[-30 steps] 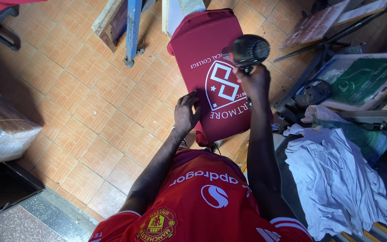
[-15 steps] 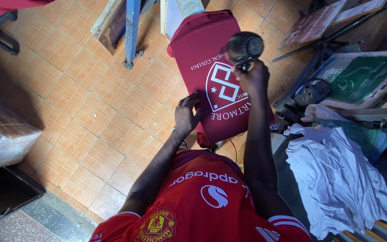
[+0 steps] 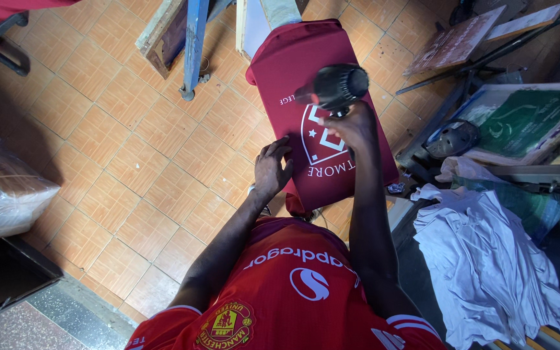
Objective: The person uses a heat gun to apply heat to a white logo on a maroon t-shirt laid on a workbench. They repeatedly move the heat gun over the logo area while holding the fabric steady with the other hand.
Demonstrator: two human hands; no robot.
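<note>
While the maroon shirt [image 3: 306, 84] is stretched flat over a narrow printing board, a black heat gun [image 3: 335, 87] is held above it in the right hand [image 3: 356, 126]. The grip of that hand is clenched around the tool's handle, and the round barrel is seen over the middle of the garment, just above the white shield print [image 3: 322, 133]. The barrel is slightly blurred. The left hand [image 3: 273, 167] is laid palm down on the shirt's left edge, near the end of the board closest to the person; its grip is released, the fingers spread flat on the cloth and nothing grasped. White lettering is seen beside the shield, partly hidden by the right forearm.

The board is carried on a blue metal frame [image 3: 194, 48] that stands on the orange tiled floor [image 3: 124, 149]. A red jersey [image 3: 293, 291] is worn by the person, seen at the bottom of the view. To the right of the board, a pile of white cloth [image 3: 487, 259] is heaped, and beyond it a printing screen with a green mesh [image 3: 526, 116] is laid in a pale frame. A dark round object [image 3: 455, 137] is seen just beside that screen. At the far left, a bundle wrapped in clear plastic [image 3: 1, 201] is set near the floor's edge.
</note>
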